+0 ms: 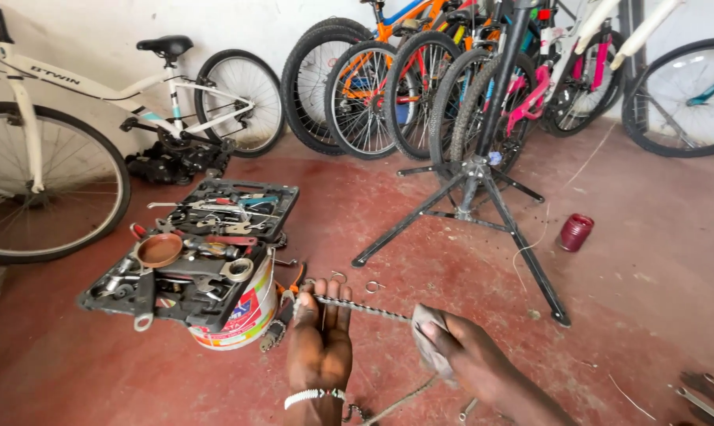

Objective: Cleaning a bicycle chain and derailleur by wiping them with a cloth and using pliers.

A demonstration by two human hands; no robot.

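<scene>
Hands stretch a bicycle chain [362,309] taut: left hand [319,335] gripping one end, right hand [461,353] pinching a grey rag [429,335] around it. Left of the chain, an open tool case [191,248] rests on a paint bucket [242,315]; beyond stands a repair stand [471,189].

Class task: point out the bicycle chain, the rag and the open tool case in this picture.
bicycle chain [365,309], head view: taut stretch between the hands.
rag [429,335], head view: grey fold over the chain.
open tool case [238,207], head view: tools in the far half.
</scene>
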